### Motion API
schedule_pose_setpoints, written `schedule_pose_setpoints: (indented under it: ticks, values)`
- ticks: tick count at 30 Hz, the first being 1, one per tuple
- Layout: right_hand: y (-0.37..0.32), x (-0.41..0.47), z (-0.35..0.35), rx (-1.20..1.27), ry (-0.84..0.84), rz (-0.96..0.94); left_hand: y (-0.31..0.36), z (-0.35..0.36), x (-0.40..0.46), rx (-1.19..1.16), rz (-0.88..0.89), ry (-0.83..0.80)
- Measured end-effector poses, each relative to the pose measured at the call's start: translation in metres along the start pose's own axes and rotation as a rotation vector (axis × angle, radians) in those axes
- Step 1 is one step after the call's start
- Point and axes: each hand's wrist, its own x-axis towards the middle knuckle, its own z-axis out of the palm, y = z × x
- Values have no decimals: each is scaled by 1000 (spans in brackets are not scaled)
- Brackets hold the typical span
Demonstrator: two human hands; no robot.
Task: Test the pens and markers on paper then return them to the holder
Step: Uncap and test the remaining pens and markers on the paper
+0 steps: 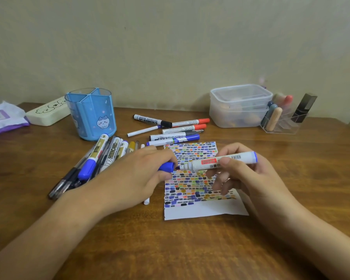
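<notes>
My right hand [249, 174] grips a white marker [218, 161] with a blue end, held level above the paper [202, 209]. My left hand [137, 174] pinches its blue cap [167, 166], just off the exposed tip. Rows of coloured test marks cover most of the paper; its lower strip is blank. The blue divided holder [91, 115] stands at the back left with nothing visible inside. One heap of pens and markers [101, 158] lies left of my left hand. Several more markers [174, 130] lie behind the paper.
On the wooden table stand a clear lidded plastic box [238, 106] and a clear organiser [281, 122] with small tubes at the back right. A cream case [47, 113] and a purple-white packet [4, 118] lie at the back left. A wall rises close behind.
</notes>
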Motion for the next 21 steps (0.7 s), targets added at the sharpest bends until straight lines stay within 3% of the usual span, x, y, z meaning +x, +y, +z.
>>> schedule_pose_setpoints:
  ticks: [21]
  values:
    - [-1, -4, 2, -105, -57, 5, 10, -4, -3, -76, 37, -42]
